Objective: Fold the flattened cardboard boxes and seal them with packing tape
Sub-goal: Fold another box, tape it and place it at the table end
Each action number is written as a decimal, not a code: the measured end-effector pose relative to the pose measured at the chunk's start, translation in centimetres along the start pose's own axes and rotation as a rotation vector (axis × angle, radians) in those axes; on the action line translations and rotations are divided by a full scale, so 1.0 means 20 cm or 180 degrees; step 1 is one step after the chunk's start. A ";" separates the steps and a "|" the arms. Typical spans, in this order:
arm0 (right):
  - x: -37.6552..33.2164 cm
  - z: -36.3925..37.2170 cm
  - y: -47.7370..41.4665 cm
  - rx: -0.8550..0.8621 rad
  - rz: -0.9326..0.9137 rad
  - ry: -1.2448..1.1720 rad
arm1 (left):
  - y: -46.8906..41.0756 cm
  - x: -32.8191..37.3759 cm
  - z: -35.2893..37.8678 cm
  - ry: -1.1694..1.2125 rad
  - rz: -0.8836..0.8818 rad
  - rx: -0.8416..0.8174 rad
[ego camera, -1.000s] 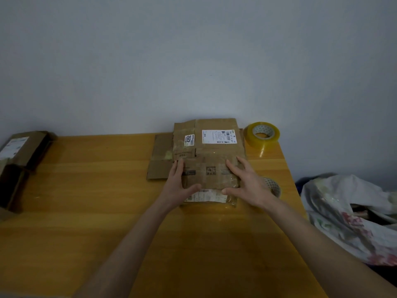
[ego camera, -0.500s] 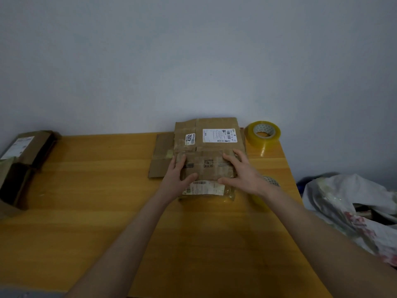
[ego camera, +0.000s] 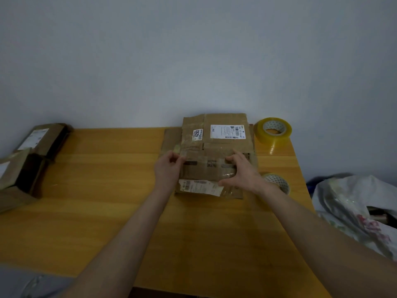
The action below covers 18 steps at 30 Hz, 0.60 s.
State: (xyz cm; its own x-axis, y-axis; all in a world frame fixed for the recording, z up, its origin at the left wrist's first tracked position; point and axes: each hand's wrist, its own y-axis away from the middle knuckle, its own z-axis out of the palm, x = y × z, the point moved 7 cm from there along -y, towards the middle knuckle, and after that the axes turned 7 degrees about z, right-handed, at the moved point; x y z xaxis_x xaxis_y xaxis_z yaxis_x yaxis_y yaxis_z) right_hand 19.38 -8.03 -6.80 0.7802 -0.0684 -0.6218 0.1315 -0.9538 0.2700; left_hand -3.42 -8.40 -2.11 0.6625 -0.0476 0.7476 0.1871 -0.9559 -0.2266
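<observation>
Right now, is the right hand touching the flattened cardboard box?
Touching. Head view: the right hand grips the flattened cardboard box, fingers curled over its top, thumb at its near edge.

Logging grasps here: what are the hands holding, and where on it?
The top flattened cardboard box: the left hand pinches its left edge, and the right hand grips its right end.

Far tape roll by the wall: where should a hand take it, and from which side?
Probably from above with the right hand: the tape roll lies flat, core hole up, so pinch its near wall, thumb outside, fingers inside.
</observation>
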 end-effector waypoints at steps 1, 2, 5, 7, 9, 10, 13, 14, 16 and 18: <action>0.01 0.01 0.00 -0.0027 -0.0018 0.0027 | 0.01 0.00 0.02 -0.0040 0.0030 -0.0037; 0.00 0.03 0.00 -0.0036 -0.0048 0.0062 | 0.02 0.00 0.03 -0.0067 0.0038 -0.0071; -0.03 0.04 0.01 -0.0064 -0.0177 0.0100 | 0.07 -0.06 0.06 0.0017 -0.0128 -0.0149; -0.05 0.04 0.01 -0.0078 -0.0227 0.0225 | 0.09 -0.11 0.06 0.0200 -0.0387 -0.0046; -0.04 0.00 0.01 -0.0085 -0.0196 0.0348 | 0.10 -0.14 0.03 0.0285 -0.0523 0.0172; -0.04 -0.02 0.01 -0.0115 -0.0160 0.0381 | 0.10 -0.14 0.01 0.0227 -0.0517 0.0297; -0.02 -0.03 0.01 -0.0257 -0.0013 0.0474 | 0.11 -0.12 -0.02 -0.0051 -0.0448 0.0478; -0.01 -0.01 0.01 -0.0281 0.0022 0.0499 | 0.11 -0.12 0.00 -0.0143 -0.0337 0.0423; -0.02 0.03 0.02 -0.0313 0.0029 0.0454 | 0.10 -0.10 0.02 -0.0344 0.0075 0.0332; -0.03 0.07 0.02 -0.0350 -0.0016 0.0446 | 0.09 -0.05 0.04 -0.0712 0.0564 0.0239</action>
State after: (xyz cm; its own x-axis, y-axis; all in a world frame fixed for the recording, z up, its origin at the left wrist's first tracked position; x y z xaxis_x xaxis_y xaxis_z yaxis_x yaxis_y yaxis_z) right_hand 18.02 -8.73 -7.33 0.8560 -0.0149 -0.5168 0.1957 -0.9159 0.3506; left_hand -3.17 -9.75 -3.77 0.8315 -0.1387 0.5379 0.1018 -0.9139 -0.3931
